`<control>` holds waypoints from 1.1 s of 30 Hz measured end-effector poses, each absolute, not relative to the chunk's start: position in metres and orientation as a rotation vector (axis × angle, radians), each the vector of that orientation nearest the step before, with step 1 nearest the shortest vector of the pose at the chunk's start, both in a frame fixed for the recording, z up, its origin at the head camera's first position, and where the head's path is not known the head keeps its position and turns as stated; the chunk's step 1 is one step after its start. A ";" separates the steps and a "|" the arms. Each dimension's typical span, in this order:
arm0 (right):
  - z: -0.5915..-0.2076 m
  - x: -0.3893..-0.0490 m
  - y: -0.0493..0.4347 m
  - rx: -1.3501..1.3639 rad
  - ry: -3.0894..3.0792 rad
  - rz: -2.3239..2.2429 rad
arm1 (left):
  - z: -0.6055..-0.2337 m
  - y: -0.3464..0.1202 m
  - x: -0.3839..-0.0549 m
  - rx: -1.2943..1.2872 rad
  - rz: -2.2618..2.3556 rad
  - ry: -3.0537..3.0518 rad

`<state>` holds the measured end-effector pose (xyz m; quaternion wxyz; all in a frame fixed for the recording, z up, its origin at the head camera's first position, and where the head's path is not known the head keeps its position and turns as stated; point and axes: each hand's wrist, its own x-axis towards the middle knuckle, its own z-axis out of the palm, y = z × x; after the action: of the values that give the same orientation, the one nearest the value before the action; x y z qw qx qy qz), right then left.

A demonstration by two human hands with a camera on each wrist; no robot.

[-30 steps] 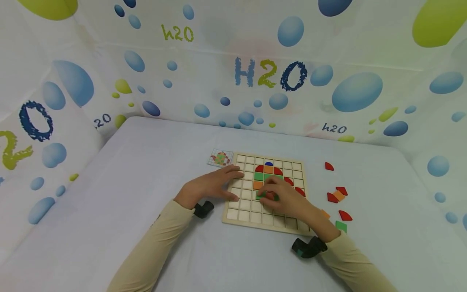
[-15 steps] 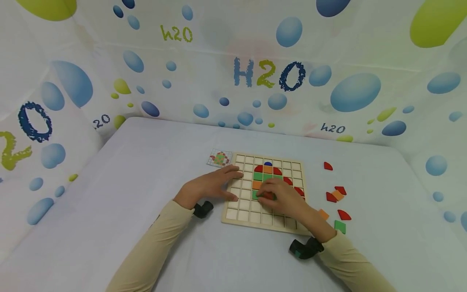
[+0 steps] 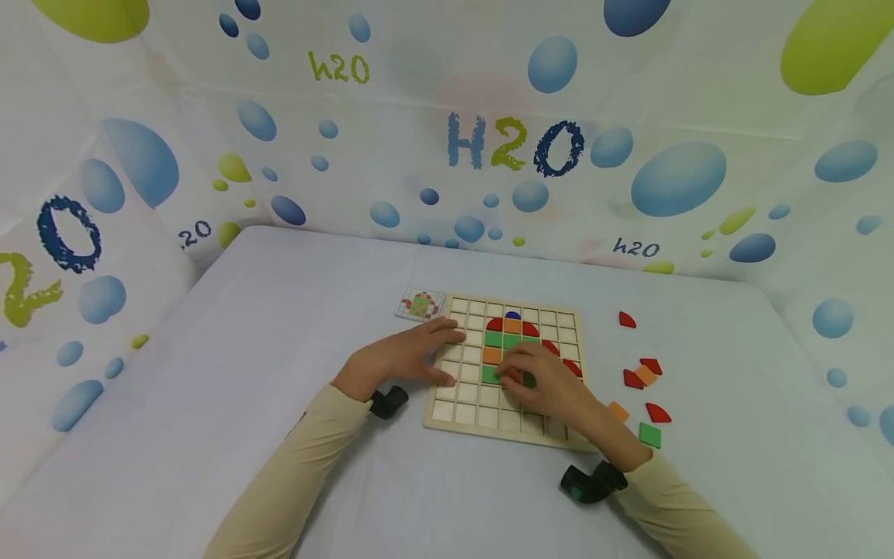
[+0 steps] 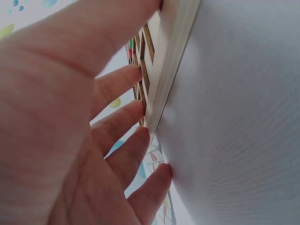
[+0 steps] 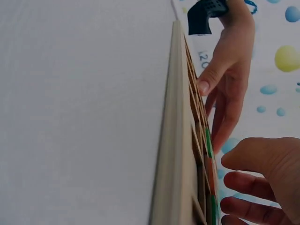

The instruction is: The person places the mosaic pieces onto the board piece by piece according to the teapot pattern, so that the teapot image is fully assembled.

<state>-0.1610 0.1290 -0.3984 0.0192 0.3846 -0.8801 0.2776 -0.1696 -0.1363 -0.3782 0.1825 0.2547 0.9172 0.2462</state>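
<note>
A wooden grid board (image 3: 468,414) lies on the table with coloured tiles set in its cells. My left hand (image 3: 398,359) rests at the board's left edge, fingers spread, its fingertips (image 4: 136,105) along the rim. Over the middle of the board is my right hand (image 3: 548,380), fingers bent a little and nothing visible between thumb and fingers. Just below its fingertips sits an orange tile (image 5: 211,176), largely hidden in the head view. Left of it is a green tile (image 3: 490,374); another green tile (image 3: 528,380) lies to its right, partly covered.
A pattern card (image 3: 421,303) lies at the board's upper left corner. Right of the board are loose tiles: several red ones, such as a red quarter-round tile (image 3: 627,320), orange squares (image 3: 646,376) and a green square (image 3: 650,435). A patterned sheet (image 3: 391,155) hangs behind the table.
My right hand's fingertips have shifted slightly to the right, showing more of the green tile on the left. The left hand keeps its place on the board's edge.
</note>
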 end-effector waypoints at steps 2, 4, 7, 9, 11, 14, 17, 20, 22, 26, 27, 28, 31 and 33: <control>-0.398 -0.161 0.133 1.189 -2.716 0.873 | -0.379 -0.136 -0.169 0.725 0.694 2.589; -0.398 -0.161 0.137 1.184 -2.705 0.877 | -0.380 -0.137 -0.170 0.733 0.692 2.589; -0.399 -0.162 0.144 1.155 -2.709 0.917 | -0.380 -0.137 -0.170 0.740 0.694 2.583; -0.399 -0.162 0.149 1.131 -2.716 0.948 | -0.378 -0.137 -0.170 0.742 0.697 2.580; -0.400 -0.162 0.154 1.115 -2.718 0.969 | -0.377 -0.137 -0.169 0.741 0.699 2.577; -0.401 -0.162 0.163 1.075 -2.744 0.979 | -0.377 -0.137 -0.169 0.744 0.700 2.579; -0.399 -0.162 0.171 1.018 -2.780 1.015 | -0.378 -0.137 -0.169 0.750 0.701 2.577; -0.398 -0.162 0.178 0.971 -2.800 1.014 | -0.378 -0.138 -0.169 0.759 0.704 2.575; -0.397 -0.162 0.183 0.959 -2.795 0.993 | -0.378 -0.138 -0.170 0.757 0.705 2.572; -0.395 -0.160 0.194 0.931 -2.782 0.955 | -0.379 -0.137 -0.170 0.755 0.702 2.570; -0.394 -0.160 0.197 0.917 -2.785 0.953 | -0.379 -0.137 -0.170 0.753 0.702 2.569; -0.393 -0.159 0.199 0.905 -2.787 0.946 | -0.378 -0.137 -0.170 0.753 0.702 2.569; -0.390 -0.156 0.207 0.866 -2.806 0.911 | -0.378 -0.137 -0.169 0.761 0.699 2.574; -0.388 -0.154 0.212 0.846 -2.820 0.890 | -0.378 -0.137 -0.169 0.760 0.695 2.579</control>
<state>-0.1542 0.2124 -0.3884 0.0329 0.2750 -0.9164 0.2891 -0.1694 -0.1369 -0.3779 0.1815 0.2690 0.9133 0.2462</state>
